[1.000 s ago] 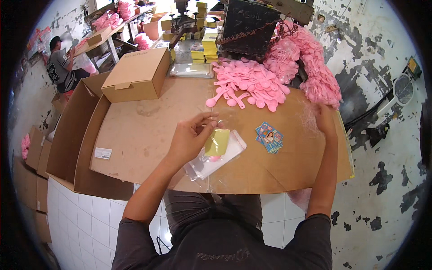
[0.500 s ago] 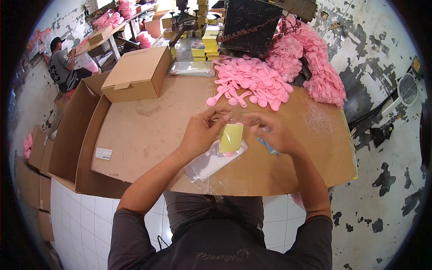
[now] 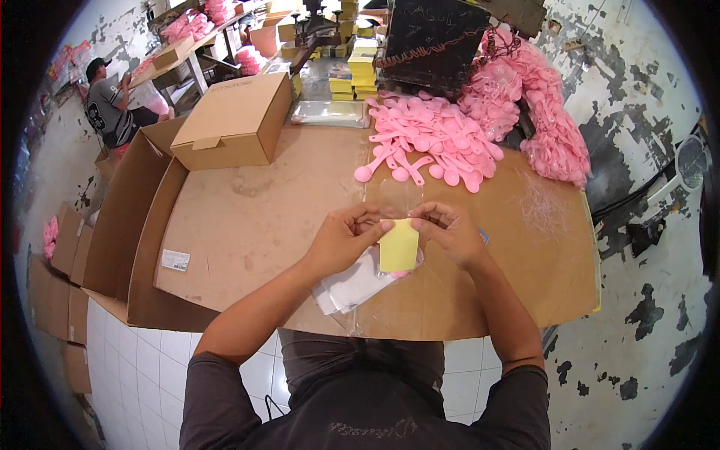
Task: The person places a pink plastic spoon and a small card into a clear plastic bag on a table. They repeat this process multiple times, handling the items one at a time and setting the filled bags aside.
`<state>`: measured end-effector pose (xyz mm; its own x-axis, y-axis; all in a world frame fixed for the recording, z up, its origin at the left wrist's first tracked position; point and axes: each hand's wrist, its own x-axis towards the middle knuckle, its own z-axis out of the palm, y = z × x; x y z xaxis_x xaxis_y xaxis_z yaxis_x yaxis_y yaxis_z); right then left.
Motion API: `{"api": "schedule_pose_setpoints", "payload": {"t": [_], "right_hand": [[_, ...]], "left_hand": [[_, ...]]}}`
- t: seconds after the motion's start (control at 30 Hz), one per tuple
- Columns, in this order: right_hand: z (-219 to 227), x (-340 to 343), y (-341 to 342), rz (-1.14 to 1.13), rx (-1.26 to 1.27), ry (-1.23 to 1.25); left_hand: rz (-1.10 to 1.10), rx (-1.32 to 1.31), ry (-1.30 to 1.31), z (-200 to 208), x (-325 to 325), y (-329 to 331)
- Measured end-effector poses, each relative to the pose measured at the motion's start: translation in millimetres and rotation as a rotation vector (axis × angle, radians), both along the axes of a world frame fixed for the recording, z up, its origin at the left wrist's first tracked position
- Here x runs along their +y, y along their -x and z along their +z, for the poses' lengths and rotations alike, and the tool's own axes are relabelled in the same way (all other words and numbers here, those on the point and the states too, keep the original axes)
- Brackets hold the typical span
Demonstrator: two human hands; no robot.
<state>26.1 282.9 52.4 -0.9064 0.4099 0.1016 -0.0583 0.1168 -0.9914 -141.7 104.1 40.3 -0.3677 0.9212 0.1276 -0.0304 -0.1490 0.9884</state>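
Note:
A small clear plastic bag [image 3: 401,196] with a yellow card [image 3: 399,251] in it is held upright between my two hands. My left hand [image 3: 346,236] pinches its left side near the card's top corner. On the opposite side, thumb and fingers of my right hand [image 3: 452,231] grip the bag. Its transparent top sticks up above my fingertips. A bit of pink [image 3: 400,274] shows at the card's lower end; its shape is mostly hidden. Under the bag lies a stack of clear plastic bags [image 3: 349,286]. Blue printed cards [image 3: 484,237] peek out behind my right hand.
Loose pink measuring scoops [image 3: 435,139] lie heaped beyond my hands, beside bagged pink ones [image 3: 551,124]. A closed carton [image 3: 232,124] stands back left, near packed clear sleeves [image 3: 330,114] and yellow card stacks [image 3: 363,67]. Another person [image 3: 112,105] sits far left.
My right hand has come in from the right and closed on the bag's right side. The bag's clear top now stands up, and the blue cards are more covered.

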Motion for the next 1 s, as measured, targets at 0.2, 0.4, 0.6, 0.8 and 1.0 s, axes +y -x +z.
{"api": "schedule_pose_setpoints", "payload": {"t": [0.2,0.4,0.6,0.8,1.0], "right_hand": [[-13.0,7.5,0.3,0.02,-0.022,0.111],[-12.8,7.4,-5.5,0.04,-0.051,0.078],[-12.5,11.7,-9.6,0.1,-0.083,0.085],[-16.7,10.0,-7.2,0.06,0.026,0.09],[-27.1,16.5,-7.5,0.032,0.098,-0.052]], "left_hand": [[-0.035,-0.078,0.02,-5.1,5.0,2.8],[-0.032,-0.134,0.059,0.3,3.0,0.1],[-0.011,0.027,0.113,-6.1,-1.5,2.8],[0.023,-0.084,0.038,-13.0,0.4,5.8],[-0.023,0.095,0.025,-12.5,-5.1,10.8]]}}
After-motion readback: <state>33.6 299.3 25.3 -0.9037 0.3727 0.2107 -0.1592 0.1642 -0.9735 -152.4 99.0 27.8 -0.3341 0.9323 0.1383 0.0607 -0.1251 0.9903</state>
